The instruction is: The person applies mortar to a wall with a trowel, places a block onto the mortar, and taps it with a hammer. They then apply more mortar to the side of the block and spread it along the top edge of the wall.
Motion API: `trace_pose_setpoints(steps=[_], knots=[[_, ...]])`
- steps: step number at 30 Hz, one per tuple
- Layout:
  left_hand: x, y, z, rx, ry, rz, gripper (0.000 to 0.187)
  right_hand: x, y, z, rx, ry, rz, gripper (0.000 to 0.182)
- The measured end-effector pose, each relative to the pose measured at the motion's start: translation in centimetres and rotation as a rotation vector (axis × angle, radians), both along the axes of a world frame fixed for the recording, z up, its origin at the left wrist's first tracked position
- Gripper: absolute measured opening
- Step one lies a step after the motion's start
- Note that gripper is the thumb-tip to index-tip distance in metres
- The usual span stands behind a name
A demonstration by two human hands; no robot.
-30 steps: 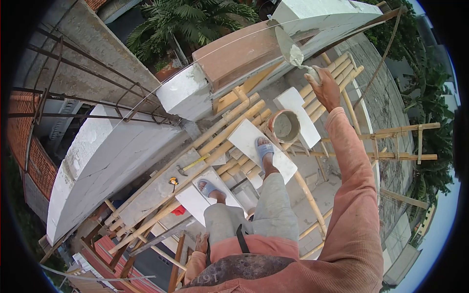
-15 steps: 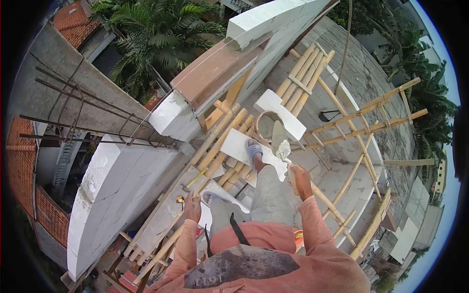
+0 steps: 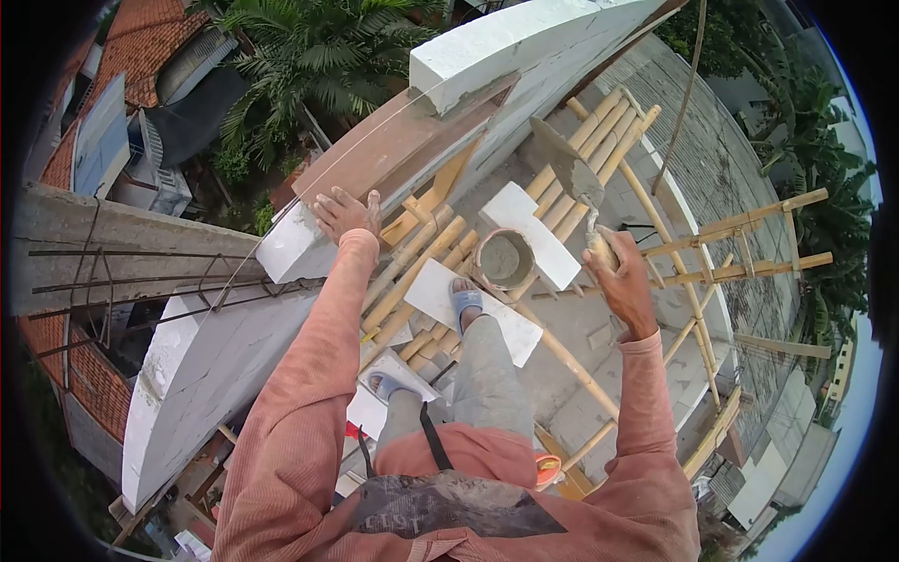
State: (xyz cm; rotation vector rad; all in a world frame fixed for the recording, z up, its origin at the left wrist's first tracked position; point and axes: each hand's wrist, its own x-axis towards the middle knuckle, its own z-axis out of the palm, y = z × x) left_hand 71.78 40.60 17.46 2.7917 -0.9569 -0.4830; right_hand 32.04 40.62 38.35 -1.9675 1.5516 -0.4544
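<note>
Item, near: person on bamboo scaffold (image 3: 440,253), feet on white boards. Right hand (image 3: 623,281), 2 o'clock, closed around trowel (image 3: 571,178), blade raised, mortar-smeared. Mortar bucket (image 3: 506,259), 12 o'clock, part full. Left hand (image 3: 345,212), 11 o'clock, open, flat on white block (image 3: 295,248). Far: wall (image 3: 524,47) coursed up; judged laying unfinished, gap beside block.

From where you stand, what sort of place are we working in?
Most likely an open-air building site, high up on bamboo scaffolding. White block wall half laid, a mortar bucket by the feet, right hand holding a trowel, rooftops below.
</note>
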Motion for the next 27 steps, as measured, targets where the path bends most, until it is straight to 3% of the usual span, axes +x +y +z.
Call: trace_pose_setpoints(steps=[4, 6, 8, 14, 19, 27], knots=[[-1.4, -2.8, 0.1, 0.176, 0.001, 0.153, 0.101, 3.0, -11.5, -0.3, -0.267, -0.002, 0.198, 0.042], [-1.3, -3.7, -0.2, 0.202, 0.017, 0.191, 0.101, 6.0, -15.6, 1.3, -0.124, -0.029, 0.171, 0.041], [-0.7, -4.3, -0.3, 0.194, 0.067, 0.24, 0.101, 7.1, -20.0, 0.9, -0.152, -0.04, 0.238, 0.042], [0.7, -4.2, -2.3, 0.147, 0.135, 0.35, 0.099, 5.6, -24.5, -2.1, 0.008, -0.109, 0.227, 0.045], [0.6, -5.4, -0.5, 0.207, 0.124, 0.359, 0.102, 4.7, -27.6, -3.1, 0.084, -0.091, 0.185, 0.044], [1.3, -6.1, 0.2, 0.275, 0.193, 0.376, 0.108, 5.5, -28.4, -3.4, 0.06, -0.186, 0.244, 0.048]])
